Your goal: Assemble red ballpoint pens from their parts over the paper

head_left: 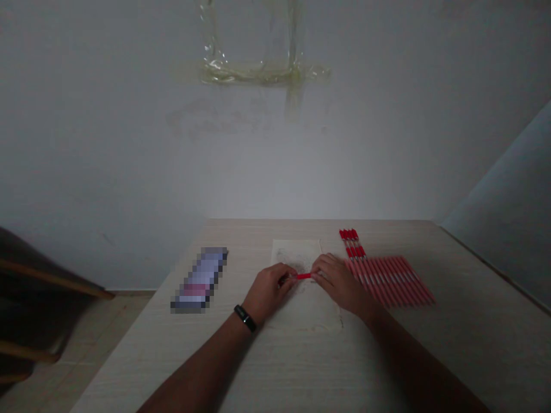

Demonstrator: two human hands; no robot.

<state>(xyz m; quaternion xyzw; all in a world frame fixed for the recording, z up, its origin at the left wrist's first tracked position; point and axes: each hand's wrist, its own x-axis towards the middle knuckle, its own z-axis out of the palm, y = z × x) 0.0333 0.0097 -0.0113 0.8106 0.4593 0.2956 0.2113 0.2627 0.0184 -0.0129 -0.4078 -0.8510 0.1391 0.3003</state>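
Note:
Between my two hands a red pen [303,276] lies level, its middle showing and both ends covered by fingers. My left hand [269,289], with a black band on its wrist, pinches the pen's left end. Closed on the other end is my right hand [339,282]. Both hands are above a pale, thin sheet [301,318] with a patch of dark marks near its far side. To the right, several pinkish-red pens [390,281] lie side by side in a slanted row. Just beyond them are several bright red pens [352,244] with clear middle sections.
A phone-like device [200,278], blurred out, lies on the left of the pale wooden table [267,373]. The table's far edge meets a wall [318,178] bearing yellowed tape [253,74]. A dark wooden chair [38,310] stands beyond the left edge.

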